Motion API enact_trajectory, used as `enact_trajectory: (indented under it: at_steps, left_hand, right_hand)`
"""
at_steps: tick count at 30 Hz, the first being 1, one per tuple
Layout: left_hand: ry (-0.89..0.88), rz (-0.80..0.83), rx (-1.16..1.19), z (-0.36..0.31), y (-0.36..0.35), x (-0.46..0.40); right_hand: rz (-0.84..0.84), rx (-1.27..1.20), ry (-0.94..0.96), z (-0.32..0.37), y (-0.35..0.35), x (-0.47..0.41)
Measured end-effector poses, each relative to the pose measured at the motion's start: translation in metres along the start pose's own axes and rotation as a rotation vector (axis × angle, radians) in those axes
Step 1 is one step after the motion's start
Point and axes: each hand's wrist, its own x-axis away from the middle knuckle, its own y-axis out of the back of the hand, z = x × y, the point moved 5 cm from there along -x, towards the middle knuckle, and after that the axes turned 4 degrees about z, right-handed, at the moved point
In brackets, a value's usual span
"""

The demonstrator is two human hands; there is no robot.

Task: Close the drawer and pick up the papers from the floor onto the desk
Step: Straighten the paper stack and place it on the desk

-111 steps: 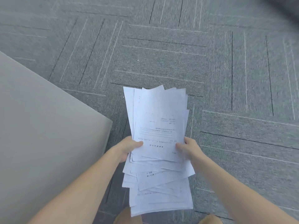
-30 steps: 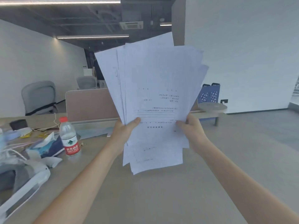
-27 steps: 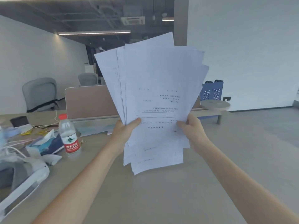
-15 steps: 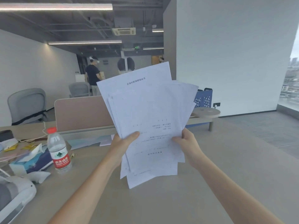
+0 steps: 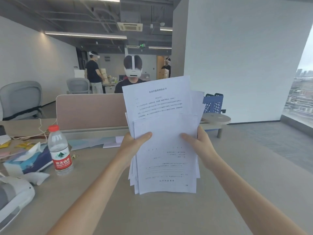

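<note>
A stack of white printed papers (image 5: pixel 165 133) stands nearly upright over the light wooden desk (image 5: pixel 169 214). Its lower edge is at or just above the desktop; I cannot tell whether it touches. My left hand (image 5: pixel 133 145) grips the stack's left edge with the thumb on the front sheet. My right hand (image 5: pixel 198 146) holds the right edge the same way. One sheet sticks up higher than the others at the back. The drawer is out of view.
A water bottle with a red label (image 5: pixel 59 150), a tissue box (image 5: pixel 28 160) and a white headset (image 5: pixel 11 200) lie on the desk's left side. A beige partition (image 5: pixel 91 111) runs across the back. A person in a headset (image 5: pixel 133 72) sits behind it.
The stack has come down from in front of the camera toward the desktop, and the sheets have been drawn together from a fan into a tidier pile. Both hands kept their grip.
</note>
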Motion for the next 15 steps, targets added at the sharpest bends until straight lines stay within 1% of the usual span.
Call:
enact_trajectory:
  at_steps: [6,11,15]
  left_hand:
    - [-0.005,0.057,0.034,-0.001,0.002,0.003]
    - [-0.03,0.08,0.073,0.001,0.004,0.008]
    - [-0.007,0.094,0.081,0.009,0.005,0.01]
  right_hand:
    - [-0.004,-0.098,0.071,0.009,-0.004,0.002]
    - [0.017,-0.102,0.093,0.011,-0.006,0.003]
    - [0.031,-0.079,0.087,0.008,-0.007,0.003]
